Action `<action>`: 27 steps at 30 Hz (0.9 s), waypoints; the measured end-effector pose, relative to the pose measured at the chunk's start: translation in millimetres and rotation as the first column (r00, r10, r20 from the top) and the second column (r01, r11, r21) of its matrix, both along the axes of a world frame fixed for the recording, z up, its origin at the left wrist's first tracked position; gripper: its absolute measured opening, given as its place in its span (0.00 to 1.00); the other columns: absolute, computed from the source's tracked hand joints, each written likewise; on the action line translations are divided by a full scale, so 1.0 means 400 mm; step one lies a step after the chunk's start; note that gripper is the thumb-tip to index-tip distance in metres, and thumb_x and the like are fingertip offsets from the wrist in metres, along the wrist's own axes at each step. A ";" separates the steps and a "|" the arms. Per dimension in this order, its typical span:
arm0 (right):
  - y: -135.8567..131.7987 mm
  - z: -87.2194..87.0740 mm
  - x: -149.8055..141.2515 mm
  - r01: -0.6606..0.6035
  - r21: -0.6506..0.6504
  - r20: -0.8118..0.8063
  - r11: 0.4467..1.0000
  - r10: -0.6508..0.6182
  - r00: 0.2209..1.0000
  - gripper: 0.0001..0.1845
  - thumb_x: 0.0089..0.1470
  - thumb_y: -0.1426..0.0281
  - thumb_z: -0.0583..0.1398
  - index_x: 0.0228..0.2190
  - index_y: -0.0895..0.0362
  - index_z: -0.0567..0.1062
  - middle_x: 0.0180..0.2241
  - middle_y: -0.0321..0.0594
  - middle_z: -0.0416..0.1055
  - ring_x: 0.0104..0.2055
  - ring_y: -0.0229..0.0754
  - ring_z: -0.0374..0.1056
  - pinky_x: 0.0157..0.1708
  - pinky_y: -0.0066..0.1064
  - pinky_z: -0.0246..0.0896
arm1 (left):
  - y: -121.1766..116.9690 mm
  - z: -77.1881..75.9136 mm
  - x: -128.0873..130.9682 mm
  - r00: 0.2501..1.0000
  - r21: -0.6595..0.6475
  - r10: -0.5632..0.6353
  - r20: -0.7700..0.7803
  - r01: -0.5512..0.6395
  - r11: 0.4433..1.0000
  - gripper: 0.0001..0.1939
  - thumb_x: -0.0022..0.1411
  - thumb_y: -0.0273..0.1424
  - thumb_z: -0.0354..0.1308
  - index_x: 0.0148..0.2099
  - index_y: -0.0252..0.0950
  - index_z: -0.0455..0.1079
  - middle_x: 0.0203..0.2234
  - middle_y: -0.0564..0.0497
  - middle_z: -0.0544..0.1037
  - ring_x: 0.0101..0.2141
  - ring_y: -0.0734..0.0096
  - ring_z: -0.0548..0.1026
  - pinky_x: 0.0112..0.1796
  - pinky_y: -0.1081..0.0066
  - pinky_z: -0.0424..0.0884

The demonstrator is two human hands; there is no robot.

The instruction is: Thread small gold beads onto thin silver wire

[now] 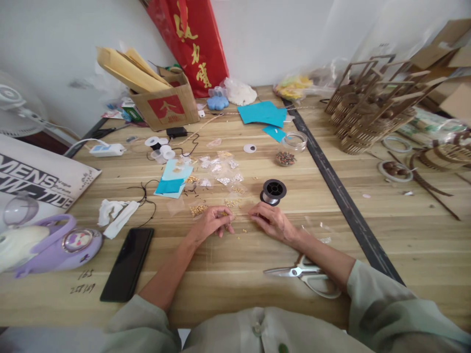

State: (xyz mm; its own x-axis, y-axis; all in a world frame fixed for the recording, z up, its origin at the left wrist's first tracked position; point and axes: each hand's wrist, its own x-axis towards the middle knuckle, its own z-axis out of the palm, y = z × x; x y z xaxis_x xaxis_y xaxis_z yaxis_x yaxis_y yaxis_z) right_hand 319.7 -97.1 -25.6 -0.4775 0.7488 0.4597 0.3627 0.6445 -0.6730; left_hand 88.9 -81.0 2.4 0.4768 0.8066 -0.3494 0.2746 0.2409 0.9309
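My left hand (213, 221) hovers low over the table, thumb and forefinger pinched together; whatever sits in the pinch is too small to make out. A short gap to the right, my right hand (271, 221) is also closed in a pinch, its content hidden. Right behind it stands a black spool (274, 191) wound with clear or silvery line. Gold beads (198, 210) lie heaped beside my left hand, and a few small gold pieces (244, 230) are scattered between the hands. White-handled scissors (305, 274) rest under my right forearm, blades pointing left.
Small bags of silvery pieces (221, 169) and blue sheets (171, 185) lie beyond my hands. A black phone (127, 264) and a purple bottle (59, 242) are at the left. Wooden basket-like items (364, 110) stand at the back right, past a dark strip (331, 181).
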 end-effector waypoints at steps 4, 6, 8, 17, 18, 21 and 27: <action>0.000 0.000 0.001 0.002 0.003 -0.001 1.000 -0.002 1.000 0.07 0.60 0.71 0.53 0.38 0.58 0.71 0.33 0.43 0.70 0.33 0.39 0.67 0.33 0.30 0.63 | 0.000 -0.003 0.001 1.000 -0.003 0.001 0.002 -0.001 1.000 0.14 0.56 0.39 0.60 0.32 0.31 0.68 0.20 0.47 0.79 0.11 0.83 0.65 0.14 0.82 0.58; 0.000 -0.001 0.001 0.001 0.000 0.003 1.000 -0.001 1.000 0.07 0.60 0.71 0.53 0.38 0.58 0.71 0.33 0.43 0.70 0.33 0.39 0.67 0.33 0.31 0.63 | -0.001 -0.002 0.002 1.000 -0.005 0.003 -0.004 -0.003 1.000 0.14 0.56 0.39 0.60 0.32 0.31 0.68 0.20 0.47 0.79 0.11 0.83 0.65 0.14 0.82 0.58; 0.001 -0.003 0.002 0.001 -0.003 0.007 1.000 -0.001 1.000 0.07 0.60 0.71 0.54 0.38 0.58 0.71 0.33 0.44 0.70 0.33 0.39 0.67 0.33 0.31 0.63 | -0.001 -0.001 0.003 1.000 -0.009 0.002 -0.009 -0.002 1.000 0.14 0.56 0.39 0.60 0.32 0.31 0.68 0.20 0.47 0.79 0.11 0.83 0.65 0.14 0.82 0.58; -0.001 -0.002 0.001 -0.001 -0.003 -0.010 1.000 0.001 1.000 0.07 0.60 0.72 0.54 0.38 0.57 0.71 0.34 0.43 0.70 0.34 0.40 0.67 0.34 0.31 0.64 | -0.003 0.002 0.002 1.000 -0.012 0.008 -0.005 -0.008 1.000 0.14 0.56 0.39 0.60 0.33 0.31 0.68 0.20 0.47 0.79 0.12 0.82 0.65 0.14 0.81 0.58; -0.001 -0.001 0.000 0.000 -0.005 -0.007 1.000 0.000 1.000 0.07 0.60 0.72 0.54 0.38 0.57 0.71 0.33 0.43 0.70 0.34 0.40 0.67 0.34 0.31 0.64 | -0.003 0.002 0.002 1.000 -0.012 0.007 -0.008 -0.008 1.000 0.14 0.56 0.39 0.60 0.33 0.31 0.68 0.20 0.47 0.79 0.12 0.82 0.64 0.14 0.81 0.58; -0.002 0.001 0.000 0.005 -0.011 0.000 1.000 -0.005 1.000 0.07 0.60 0.71 0.54 0.38 0.57 0.71 0.33 0.43 0.70 0.34 0.40 0.67 0.34 0.31 0.63 | -0.002 0.001 0.003 1.000 -0.010 0.003 -0.006 -0.003 1.000 0.14 0.55 0.39 0.60 0.33 0.31 0.68 0.20 0.48 0.79 0.12 0.82 0.65 0.15 0.81 0.58; -0.001 0.001 0.000 0.001 -0.011 -0.001 1.000 -0.001 1.000 0.07 0.60 0.71 0.53 0.38 0.58 0.71 0.33 0.43 0.70 0.33 0.39 0.67 0.34 0.31 0.63 | -0.002 0.003 0.004 1.000 -0.011 0.002 -0.008 -0.002 1.000 0.15 0.54 0.40 0.60 0.33 0.31 0.68 0.20 0.48 0.79 0.12 0.82 0.65 0.15 0.80 0.58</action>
